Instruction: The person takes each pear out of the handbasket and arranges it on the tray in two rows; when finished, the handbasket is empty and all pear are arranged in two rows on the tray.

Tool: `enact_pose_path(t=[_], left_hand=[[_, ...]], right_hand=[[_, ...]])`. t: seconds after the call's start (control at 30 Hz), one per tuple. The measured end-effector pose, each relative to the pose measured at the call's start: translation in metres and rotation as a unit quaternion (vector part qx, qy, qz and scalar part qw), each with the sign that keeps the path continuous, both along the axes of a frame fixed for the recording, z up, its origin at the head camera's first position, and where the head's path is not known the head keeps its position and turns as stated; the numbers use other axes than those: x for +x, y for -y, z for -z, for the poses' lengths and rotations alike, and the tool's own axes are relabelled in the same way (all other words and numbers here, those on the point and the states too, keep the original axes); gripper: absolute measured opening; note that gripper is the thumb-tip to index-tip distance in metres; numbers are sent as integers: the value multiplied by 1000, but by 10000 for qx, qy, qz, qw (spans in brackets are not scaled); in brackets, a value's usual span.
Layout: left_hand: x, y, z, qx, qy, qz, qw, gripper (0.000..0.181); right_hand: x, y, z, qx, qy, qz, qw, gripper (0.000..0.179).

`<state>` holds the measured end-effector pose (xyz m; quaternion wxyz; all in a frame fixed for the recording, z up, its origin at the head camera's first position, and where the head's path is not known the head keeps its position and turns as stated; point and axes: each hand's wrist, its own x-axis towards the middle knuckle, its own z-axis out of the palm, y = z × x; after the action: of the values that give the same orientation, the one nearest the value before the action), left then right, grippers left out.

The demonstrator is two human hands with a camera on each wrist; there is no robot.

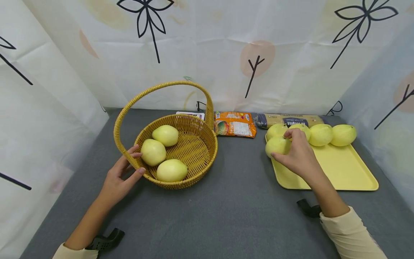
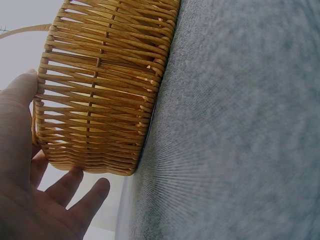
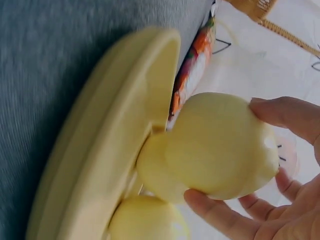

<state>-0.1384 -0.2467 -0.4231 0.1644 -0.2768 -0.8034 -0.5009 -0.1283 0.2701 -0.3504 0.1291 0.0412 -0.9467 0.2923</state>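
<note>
A yellow woven basket (image 1: pixel 211 158) with a tall arched handle holds three pale yellow-green fruits, one of them a rounded fruit (image 1: pixel 172 170) near its front. My left hand (image 1: pixel 119 181) grips the basket's left rim at the foot of the handle. In the left wrist view its thumb (image 2: pixel 22 89) lies at the rim, with some fingers spread along the woven side. At the left end of a yellow tray (image 1: pixel 343 172), my right hand (image 1: pixel 299 154) pinches another pale fruit (image 3: pixel 220 145) between thumb and fingertips. That fruit is above the tray's edge in the right wrist view.
Several similar fruits, including one fruit (image 1: pixel 344 135) at the right, line the tray's back edge. Behind stand an orange packet (image 1: pixel 235 124) and a long tan package (image 1: pixel 288 120) against the white curtain (image 1: pixel 200 54). A grey cloth (image 1: pixel 226 216) covers the table.
</note>
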Motion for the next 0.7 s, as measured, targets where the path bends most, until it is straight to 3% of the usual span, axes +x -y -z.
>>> enact_pose_path(t=[0.27, 0.7], left_hand=[[0, 2, 1, -90, 155, -87, 9998, 49], [-1, 2, 3, -90, 236, -109, 9996, 50]], right_hand=[[0, -13, -4, 158, 484, 66, 9987, 67], [-5, -22, -4, 457, 793, -163, 9957, 63]])
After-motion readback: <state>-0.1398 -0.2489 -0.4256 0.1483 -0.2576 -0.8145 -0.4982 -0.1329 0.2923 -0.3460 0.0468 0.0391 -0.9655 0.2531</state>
